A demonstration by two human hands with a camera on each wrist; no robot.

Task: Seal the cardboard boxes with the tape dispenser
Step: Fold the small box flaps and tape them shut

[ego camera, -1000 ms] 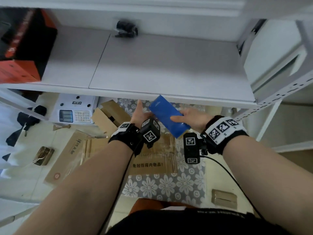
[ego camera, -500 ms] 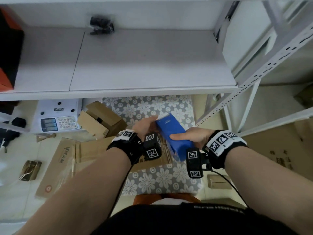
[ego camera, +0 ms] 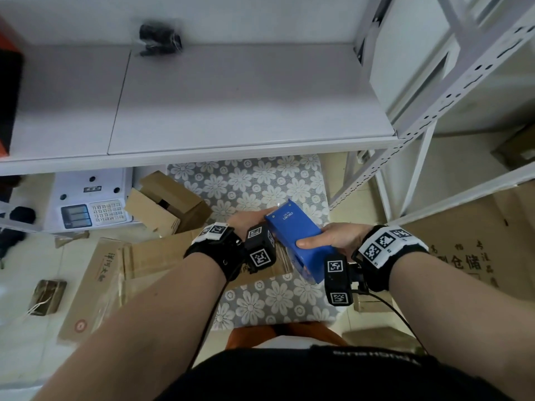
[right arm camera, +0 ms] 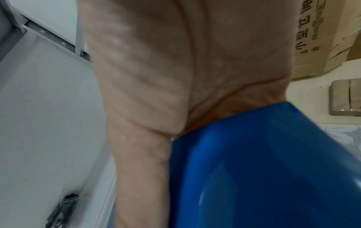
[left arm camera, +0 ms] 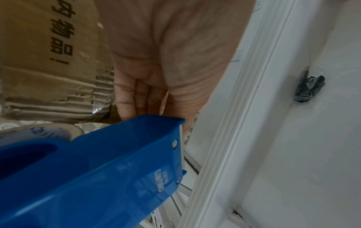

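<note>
A blue tape dispenser [ego camera: 298, 238] [left arm camera: 97, 177] [right arm camera: 263, 169] is held in the air over the floral stool [ego camera: 260, 192], below the shelf. My right hand [ego camera: 333, 241] [right arm camera: 175, 61] grips its near end, thumb across the top. My left hand [ego camera: 249, 222] [left arm camera: 156, 54] touches its far end with straight fingers; the fingertips are hidden behind the blue body. An open cardboard box [ego camera: 168, 206] lies tipped on the floor to the left. Flattened cardboard [ego camera: 156, 256] [left arm camera: 48, 54] lies under my left wrist.
A white metal shelf [ego camera: 231, 96] spans the view above my hands, with a small black object [ego camera: 159, 39] on it. A white scale [ego camera: 89, 204] sits under it at left. More flat cardboard lies at left [ego camera: 89, 285] and right [ego camera: 477, 250].
Both hands have brought the dispenser down from the shelf's front edge and nearer to my body. The dispenser now sits lower over the stool.
</note>
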